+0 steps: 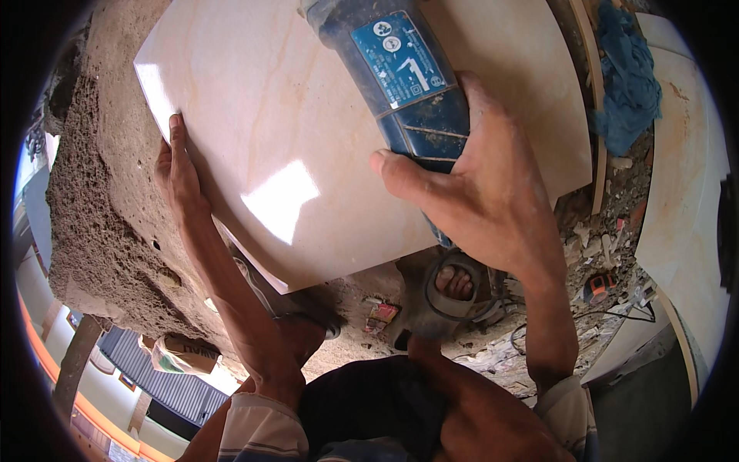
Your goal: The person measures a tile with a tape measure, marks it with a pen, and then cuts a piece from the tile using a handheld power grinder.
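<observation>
The right hand [493,177] grips a blue power tool [400,58] above the cream tile [308,127]; the left hand [181,169] clasps its left edge; the tile lies before the person, visible face uncut; the tool's tip is cropped, so what is done or left is unclear.

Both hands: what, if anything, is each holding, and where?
The right hand grips the tool by its near end; the left hand holds the tile by its left edge.

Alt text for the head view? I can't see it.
The person's right-hand grip holds a blue power tool over a glossy cream tile, while the left-hand grip touches the tile's left edge. A blue cloth and an orange tape measure lie to the right.
</observation>
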The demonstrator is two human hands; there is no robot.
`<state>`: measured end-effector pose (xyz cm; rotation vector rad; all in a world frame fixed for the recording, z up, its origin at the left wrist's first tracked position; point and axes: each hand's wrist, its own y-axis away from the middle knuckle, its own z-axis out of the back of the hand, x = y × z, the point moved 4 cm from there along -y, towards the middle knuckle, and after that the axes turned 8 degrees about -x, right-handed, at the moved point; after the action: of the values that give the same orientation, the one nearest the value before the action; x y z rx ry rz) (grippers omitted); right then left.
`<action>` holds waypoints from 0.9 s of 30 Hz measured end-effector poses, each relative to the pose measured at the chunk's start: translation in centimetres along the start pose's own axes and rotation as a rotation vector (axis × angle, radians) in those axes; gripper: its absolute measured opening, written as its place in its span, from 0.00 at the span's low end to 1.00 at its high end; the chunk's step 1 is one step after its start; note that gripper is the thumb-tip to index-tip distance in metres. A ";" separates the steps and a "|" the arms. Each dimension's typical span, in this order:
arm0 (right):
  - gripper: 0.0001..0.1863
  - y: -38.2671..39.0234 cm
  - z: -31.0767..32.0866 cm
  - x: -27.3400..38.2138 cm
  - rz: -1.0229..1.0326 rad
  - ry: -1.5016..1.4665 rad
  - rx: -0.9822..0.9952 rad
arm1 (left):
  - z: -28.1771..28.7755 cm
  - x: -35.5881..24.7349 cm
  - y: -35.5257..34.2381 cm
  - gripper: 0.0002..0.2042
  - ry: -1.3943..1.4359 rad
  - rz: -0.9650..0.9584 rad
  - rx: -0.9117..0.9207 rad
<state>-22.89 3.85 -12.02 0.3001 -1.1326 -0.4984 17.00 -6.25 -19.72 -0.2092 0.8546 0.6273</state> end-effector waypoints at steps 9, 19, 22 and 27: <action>0.32 0.9 0.3 -0.2 -0.043 -0.005 0.013 | 0.1 0.0 -0.1 0.29 -0.013 -0.011 0.007; 0.32 1.7 0.3 -0.8 -0.036 -0.019 0.015 | 0.0 -0.2 0.0 0.30 -0.045 -0.018 -0.001; 0.32 2.0 0.4 -0.9 -0.041 -0.026 0.018 | 0.0 0.1 -0.2 0.31 -0.042 0.009 0.011; 0.31 2.4 0.4 -1.0 -0.048 -0.068 0.020 | 0.0 -0.1 -0.3 0.31 -0.014 -0.025 0.022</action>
<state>-23.10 6.45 -11.54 0.3300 -1.1989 -0.5432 17.09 -6.50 -19.70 -0.1950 0.8442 0.5947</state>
